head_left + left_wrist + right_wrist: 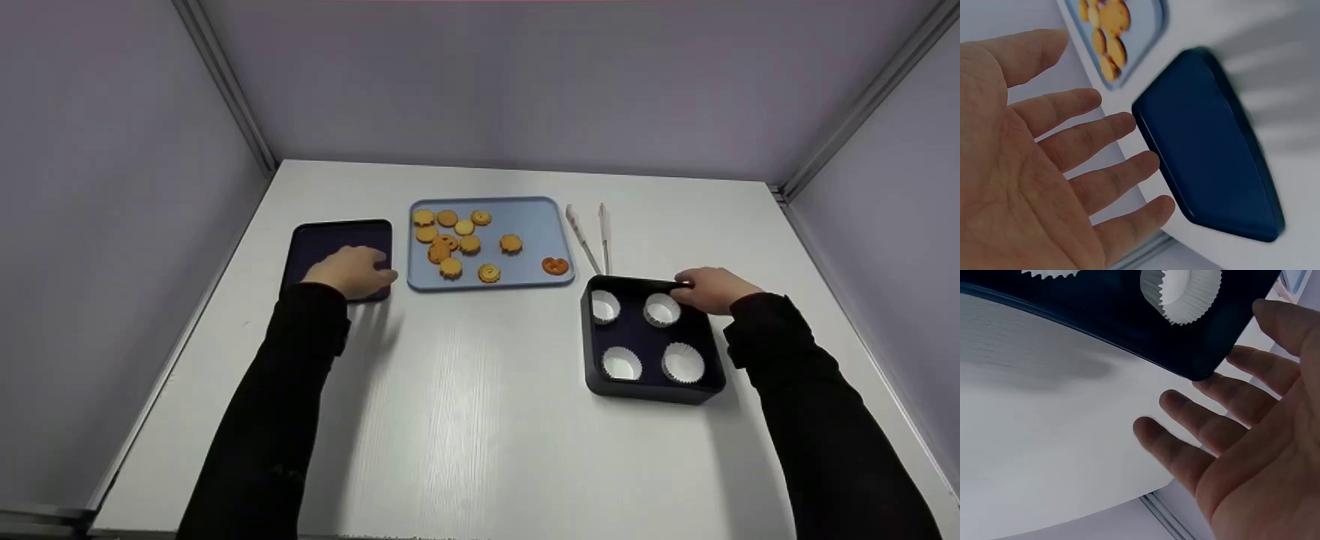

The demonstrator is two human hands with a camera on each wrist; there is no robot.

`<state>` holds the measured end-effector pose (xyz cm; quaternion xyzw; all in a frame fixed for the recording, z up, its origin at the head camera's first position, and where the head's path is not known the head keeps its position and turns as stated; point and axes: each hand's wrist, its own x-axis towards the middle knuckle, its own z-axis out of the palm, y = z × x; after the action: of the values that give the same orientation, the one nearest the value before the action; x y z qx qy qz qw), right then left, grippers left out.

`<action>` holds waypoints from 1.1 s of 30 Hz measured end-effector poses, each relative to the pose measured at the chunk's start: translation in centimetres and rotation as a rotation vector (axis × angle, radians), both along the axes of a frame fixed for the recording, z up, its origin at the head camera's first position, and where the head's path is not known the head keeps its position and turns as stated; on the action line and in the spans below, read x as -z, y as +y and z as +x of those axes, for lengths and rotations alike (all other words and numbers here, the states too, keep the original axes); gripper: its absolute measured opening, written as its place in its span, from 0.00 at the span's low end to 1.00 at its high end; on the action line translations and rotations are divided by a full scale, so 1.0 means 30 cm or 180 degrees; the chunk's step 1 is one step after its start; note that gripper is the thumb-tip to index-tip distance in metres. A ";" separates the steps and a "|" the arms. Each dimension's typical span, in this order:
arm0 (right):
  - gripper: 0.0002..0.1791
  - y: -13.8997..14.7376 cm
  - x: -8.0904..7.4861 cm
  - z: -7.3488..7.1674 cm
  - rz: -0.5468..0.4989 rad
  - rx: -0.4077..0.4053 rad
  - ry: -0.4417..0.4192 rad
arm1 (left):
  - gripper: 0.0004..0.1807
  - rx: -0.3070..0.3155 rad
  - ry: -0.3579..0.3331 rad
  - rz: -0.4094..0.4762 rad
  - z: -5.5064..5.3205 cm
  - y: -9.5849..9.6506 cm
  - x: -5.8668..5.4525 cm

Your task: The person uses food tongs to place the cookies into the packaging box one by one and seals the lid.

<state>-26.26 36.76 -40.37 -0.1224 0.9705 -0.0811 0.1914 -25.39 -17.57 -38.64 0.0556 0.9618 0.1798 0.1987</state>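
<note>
My left hand [351, 271] hovers over a shallow dark blue tray [300, 259], its fingers spread apart. The left wrist view shows nothing in that palm, with the dark tray [1202, 140] beyond the fingertips. My right hand [716, 290] is at the back right corner of a deeper dark box [634, 330] with several white paper baking cups [683, 363] inside. In the right wrist view the fingers [1174, 444] extend loosely, with the thumb and nearest fingertips right at the box's corner [1199, 368].
A light blue tray [536, 225] with several cookies [489, 273] lies at the back centre; a pretzel-shaped one [555, 266] is near its right corner. Pale-handled tongs [604, 236] lie spread behind the box. Grey panels [525, 90] enclose the white table [450, 420].
</note>
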 end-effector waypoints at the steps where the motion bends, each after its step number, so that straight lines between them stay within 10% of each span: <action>1: 0.30 0.004 0.004 0.001 -0.0022 -0.0005 0.0032 | 0.35 0.0037 -0.0001 0.0051 -0.002 0.013 0.004; 9: 0.25 0.024 0.034 0.005 -0.0294 0.0033 0.0228 | 0.35 0.0328 -0.0048 0.0699 0.011 0.160 0.063; 18: 0.24 0.016 0.057 0.025 -0.0824 0.0238 0.0021 | 0.34 0.0174 -0.0438 0.1985 0.114 0.415 0.138; 33: 0.19 -0.085 0.097 0.054 -0.1381 0.0281 -0.0325 | 0.40 -0.0121 -0.0826 0.2333 0.198 0.609 0.202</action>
<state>-24.63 34.20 -43.29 -0.1138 0.9238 -0.3023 0.2057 -19.45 0.69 -44.69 0.0818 0.8015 0.5207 0.2823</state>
